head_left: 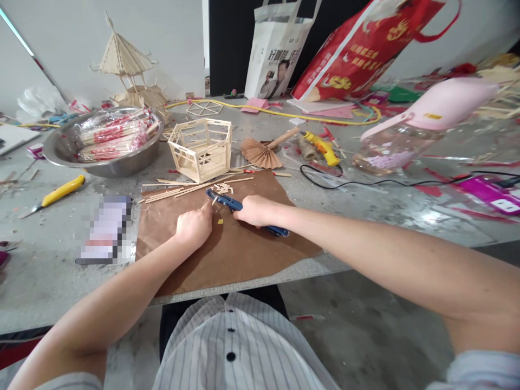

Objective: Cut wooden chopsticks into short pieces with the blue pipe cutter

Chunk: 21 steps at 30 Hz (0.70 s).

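My left hand (195, 225) is closed in a pinch on a thin wooden stick (214, 201), whose end sticks up by the fingertips. My right hand (255, 210) wraps round a long dark blue cutter (229, 202); its front end lies against the stick and its rear end pokes out below the palm. Just beyond the tool's tip lie several short cut stick pieces (223, 188). Longer loose sticks (179, 190) rest along the far edge of the brown sheet (244, 265) under both hands. Behind them stands a six-sided stick frame (201, 151).
At left are a steel bowl (109, 169) of bagged sticks, a yellow-handled knife (63, 192) and a phone (106, 230). A stick pagoda (125, 59) stands behind. A folded fan (262, 153), yellow glue gun (323, 149), black cord (345, 187) and pink-topped bottle (406, 141) lie to the right.
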### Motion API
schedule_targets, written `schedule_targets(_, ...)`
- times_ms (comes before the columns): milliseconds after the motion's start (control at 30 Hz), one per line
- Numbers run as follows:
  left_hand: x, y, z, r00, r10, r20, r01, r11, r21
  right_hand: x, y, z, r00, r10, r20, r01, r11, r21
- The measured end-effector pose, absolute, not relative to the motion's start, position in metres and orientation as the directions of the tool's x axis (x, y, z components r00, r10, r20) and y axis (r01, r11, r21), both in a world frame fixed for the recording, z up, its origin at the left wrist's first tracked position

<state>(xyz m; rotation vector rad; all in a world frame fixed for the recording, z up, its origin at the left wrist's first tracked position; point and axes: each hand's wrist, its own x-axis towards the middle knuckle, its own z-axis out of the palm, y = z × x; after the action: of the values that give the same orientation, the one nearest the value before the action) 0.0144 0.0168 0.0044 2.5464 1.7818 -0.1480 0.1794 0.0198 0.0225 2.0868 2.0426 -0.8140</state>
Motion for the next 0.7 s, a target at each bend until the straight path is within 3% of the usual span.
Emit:
schedule_targets(400,0.014,0.016,0.004,0.338,0.937,-0.089,0.939,-0.341,-0.031,0.18,0.02,0.021,-0.064,0.887,-0.457,0.958,-0.074,-0.278)
schedule_targets(600,0.015,0.015,0.006,0.326,0.941,-0.093,0.944,-0.33,-0.028,0.179,0.017,0.01,-0.009,0.959,-0.282,0.976,-0.054,-0.213)
schedule_targets(700,0.014,0.015,0.006,0.336,0.938,-0.085,0.941,-0.338,-0.02,0.182,0.019,0.011,-0.033,0.921,-0.387,0.949,-0.092,-0.301)
